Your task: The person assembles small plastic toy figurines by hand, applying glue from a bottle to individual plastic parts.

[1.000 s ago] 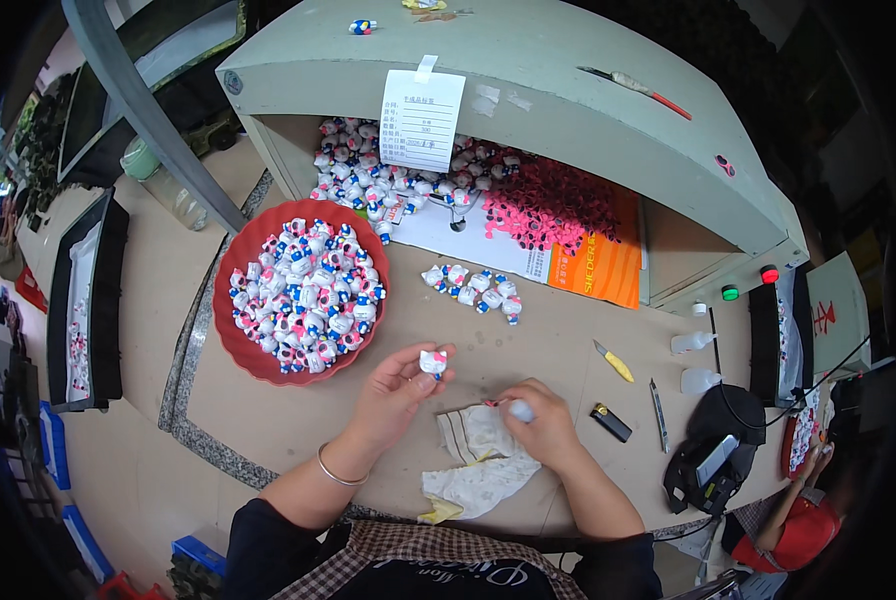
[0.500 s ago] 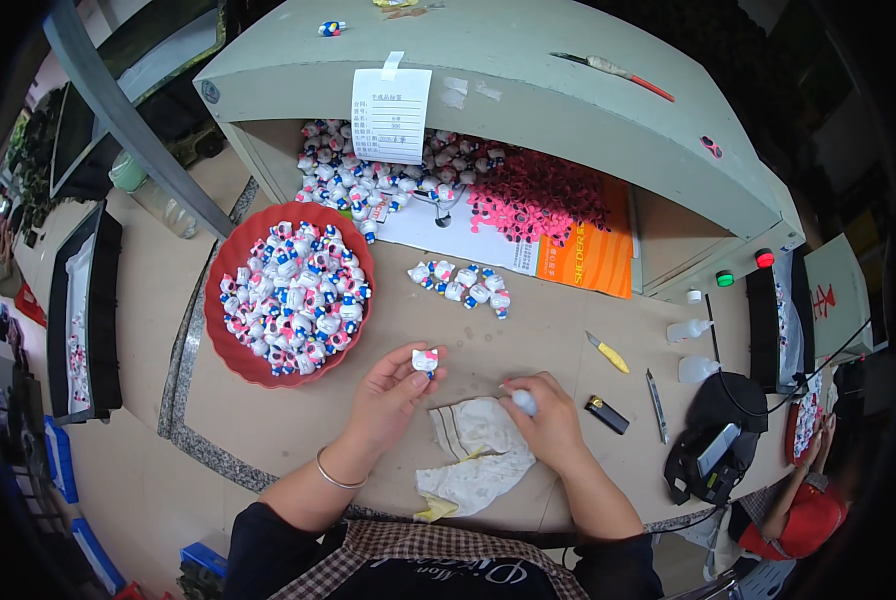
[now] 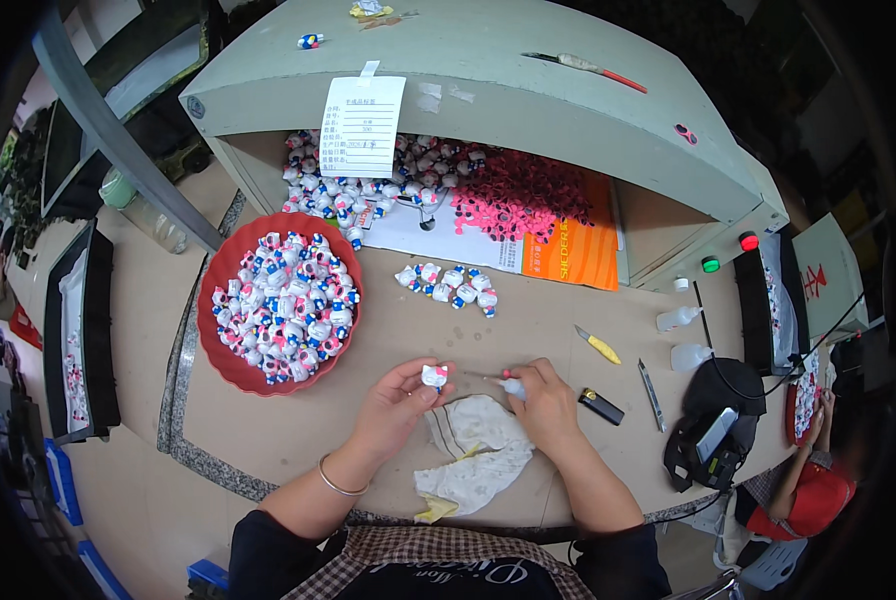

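Note:
My left hand [image 3: 393, 405] pinches a small white cat figurine [image 3: 435, 376] with pink and blue parts between thumb and fingers. Facing it, my right hand [image 3: 550, 408] grips a small whitish squeeze bottle [image 3: 513, 388], its thin tip pointing left toward the figurine, apart from it. A small pink piece [image 3: 507, 373] shows at the right fingertips; how it is held I cannot tell. Below both hands lies a crumpled white cloth [image 3: 480, 450] with yellow edges. Several similar figurines [image 3: 448, 284] lie in a loose group on the table beyond.
A red scalloped bowl [image 3: 211, 335] heaped with figurines stands at left. Behind, a pale green shelf [image 3: 528, 110] covers more figurines and a pile of pink pieces [image 3: 508, 205]. At right lie a yellow knife [image 3: 600, 346], a black lighter [image 3: 601, 407], a metal blade tool [image 3: 651, 395] and a black bag [image 3: 718, 410].
The right hand has turned the bottle so its tip points left at the figurine. The figurine sits slightly lower and further right. The whole view has shifted a little.

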{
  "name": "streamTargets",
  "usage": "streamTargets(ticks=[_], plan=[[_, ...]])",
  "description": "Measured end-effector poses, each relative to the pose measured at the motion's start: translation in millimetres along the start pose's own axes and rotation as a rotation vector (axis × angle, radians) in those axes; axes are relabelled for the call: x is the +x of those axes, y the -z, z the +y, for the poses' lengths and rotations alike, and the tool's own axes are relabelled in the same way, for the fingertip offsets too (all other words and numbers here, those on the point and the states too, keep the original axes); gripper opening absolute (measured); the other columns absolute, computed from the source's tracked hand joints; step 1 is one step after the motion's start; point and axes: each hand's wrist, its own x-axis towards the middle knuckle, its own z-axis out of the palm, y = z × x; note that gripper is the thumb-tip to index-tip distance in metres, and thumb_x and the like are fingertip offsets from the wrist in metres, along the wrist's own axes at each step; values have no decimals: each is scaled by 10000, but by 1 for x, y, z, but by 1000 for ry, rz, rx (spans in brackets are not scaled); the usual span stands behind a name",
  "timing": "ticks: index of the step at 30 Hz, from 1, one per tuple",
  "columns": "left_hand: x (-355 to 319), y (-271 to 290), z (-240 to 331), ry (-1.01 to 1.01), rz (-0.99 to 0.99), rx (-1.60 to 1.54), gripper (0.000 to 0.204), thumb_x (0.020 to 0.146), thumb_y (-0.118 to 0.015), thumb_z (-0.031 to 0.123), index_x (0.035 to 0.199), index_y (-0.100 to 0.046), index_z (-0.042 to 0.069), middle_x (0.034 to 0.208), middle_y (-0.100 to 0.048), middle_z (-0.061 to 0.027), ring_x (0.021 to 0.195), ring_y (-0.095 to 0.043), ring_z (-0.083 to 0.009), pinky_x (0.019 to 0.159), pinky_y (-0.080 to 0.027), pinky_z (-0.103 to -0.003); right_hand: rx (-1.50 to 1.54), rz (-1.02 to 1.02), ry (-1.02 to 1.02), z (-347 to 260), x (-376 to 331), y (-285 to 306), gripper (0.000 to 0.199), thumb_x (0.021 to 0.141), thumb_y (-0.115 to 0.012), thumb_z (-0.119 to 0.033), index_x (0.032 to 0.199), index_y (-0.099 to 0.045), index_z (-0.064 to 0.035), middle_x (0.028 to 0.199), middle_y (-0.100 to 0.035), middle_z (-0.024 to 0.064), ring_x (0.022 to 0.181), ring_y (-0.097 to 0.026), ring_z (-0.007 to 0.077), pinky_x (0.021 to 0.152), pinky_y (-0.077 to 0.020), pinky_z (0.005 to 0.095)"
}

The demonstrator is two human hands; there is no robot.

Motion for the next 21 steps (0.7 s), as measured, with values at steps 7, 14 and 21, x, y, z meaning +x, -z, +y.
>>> streamTargets(ticks=[7,14,21], plan=[[-7,-7,-17,84,-102,116,361,832,-498,-9,1184,-425,19,1139,-511,-104,1010,-531,-193,844,-438,-280,593,-23,-434,4,6,15,112,757,-592,-60,843,-550,-2,707,-579,91,561,-548,147,495,-448,262],[-1,-10,-16,97,-68,209,369,834,-502,-1,1194,-417,7,1113,-521,-93,1006,-533,-189,854,-435,-276,991,-164,-487,-27,-8,22,78,784,-593,-87,811,-573,-16,691,-581,18,567,-545,63,481,-442,191],[-2,-12,-17,34,-60,391,370,832,-515,8,1193,-432,12,1048,-559,-65,950,-536,-118,813,-431,-236,901,-185,-282,-29,-8,10,105,752,-622,-79,828,-583,-18,682,-592,32,575,-537,56,507,-444,212]])
